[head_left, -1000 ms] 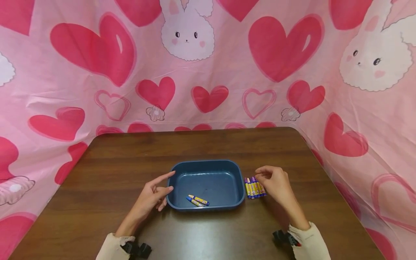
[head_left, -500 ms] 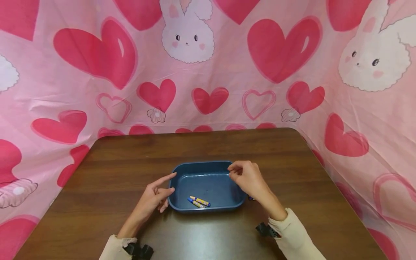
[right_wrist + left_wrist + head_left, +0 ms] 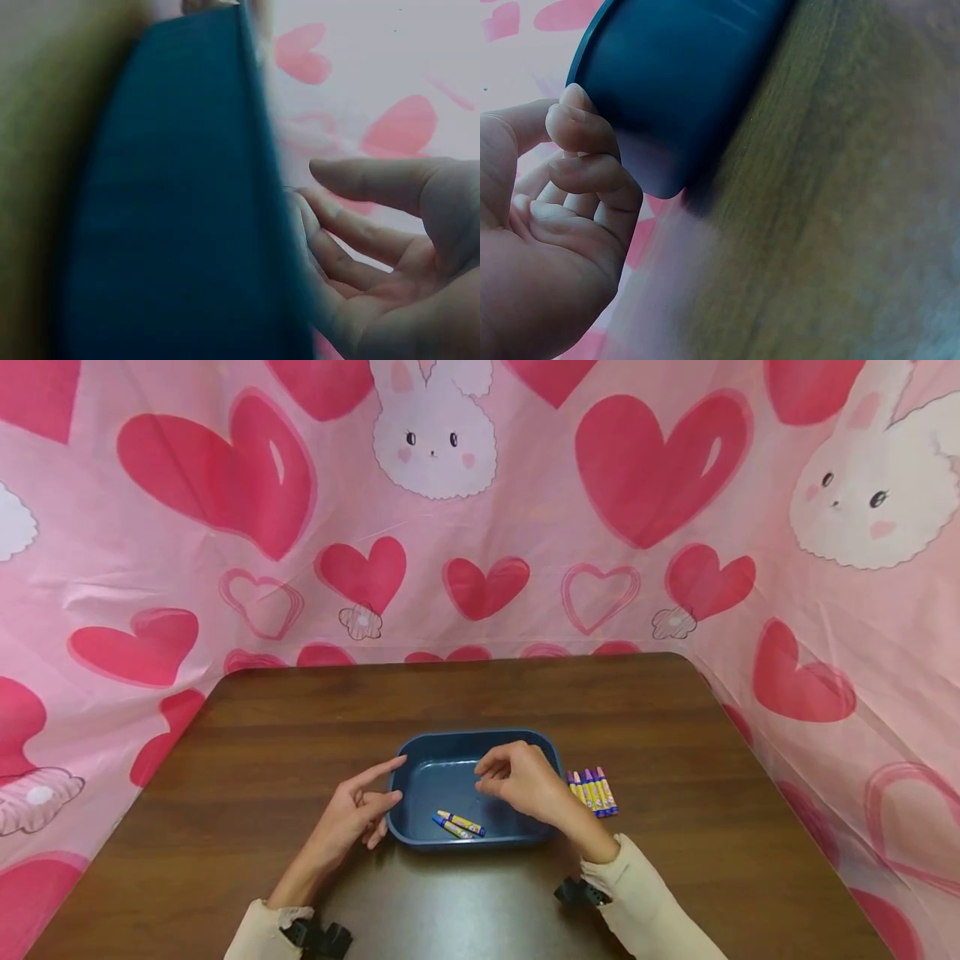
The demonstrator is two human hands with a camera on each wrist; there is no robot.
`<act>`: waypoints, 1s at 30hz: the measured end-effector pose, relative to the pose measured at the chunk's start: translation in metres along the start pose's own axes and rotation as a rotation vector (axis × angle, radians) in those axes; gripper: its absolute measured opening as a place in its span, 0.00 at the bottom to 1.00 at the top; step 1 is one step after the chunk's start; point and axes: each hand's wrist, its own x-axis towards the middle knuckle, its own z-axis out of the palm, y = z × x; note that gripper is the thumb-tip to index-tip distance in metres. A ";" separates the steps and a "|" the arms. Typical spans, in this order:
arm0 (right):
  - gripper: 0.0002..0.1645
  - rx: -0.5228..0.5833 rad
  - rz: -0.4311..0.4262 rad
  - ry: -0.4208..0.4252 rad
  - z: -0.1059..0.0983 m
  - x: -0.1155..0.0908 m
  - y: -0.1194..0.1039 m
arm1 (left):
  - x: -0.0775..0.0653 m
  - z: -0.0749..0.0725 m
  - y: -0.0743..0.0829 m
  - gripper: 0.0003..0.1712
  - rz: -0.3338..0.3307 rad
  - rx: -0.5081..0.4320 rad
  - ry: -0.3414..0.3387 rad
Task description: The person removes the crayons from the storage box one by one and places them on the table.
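Observation:
A dark blue rectangular tray [image 3: 480,842] sits on the table, with two crayons [image 3: 459,825] lying inside near its front wall, one blue-tipped and one light orange. My left hand [image 3: 348,814] rests its index finger and thumb on the tray's left rim; the other fingers curl loosely below, outside it. Over the tray's right half hovers my right hand [image 3: 521,781], its fingers bent downward. In the right wrist view the thumb [image 3: 367,180] stands apart from the fingers, and nothing shows between them; the tray wall covers part of the fingertips.
A row of several yellow-wrapped crayons [image 3: 595,793] with purple and pinkish tips lies just right of the tray, partly behind the right wrist. The brown wooden table [image 3: 315,710] is bordered by pink heart-patterned cloth [image 3: 480,535].
My right hand has moved left from the crayon row, over the right rim, to above the tray. The left hand, tray and two crayons inside stay put.

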 end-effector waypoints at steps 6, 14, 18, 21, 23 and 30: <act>0.06 0.019 0.021 -0.142 0.021 0.010 0.019 | 0.003 0.000 0.004 0.31 0.041 0.014 -0.018; 0.05 -0.106 -0.006 -0.172 0.039 0.013 0.021 | 0.003 -0.003 0.008 0.31 0.027 0.025 -0.008; 0.06 -0.120 -0.013 -0.188 0.041 0.012 0.021 | 0.004 -0.003 0.008 0.31 0.016 0.032 -0.006; 0.03 -0.127 -0.026 -0.197 0.042 0.010 0.023 | 0.004 -0.002 0.005 0.31 0.022 0.023 -0.013; 0.05 -0.140 -0.048 -0.194 0.042 0.010 0.024 | 0.004 -0.002 0.004 0.31 0.021 0.019 -0.016; 0.05 -0.124 -0.026 -0.221 0.046 0.008 0.027 | 0.001 0.000 0.001 0.31 -0.006 0.030 -0.006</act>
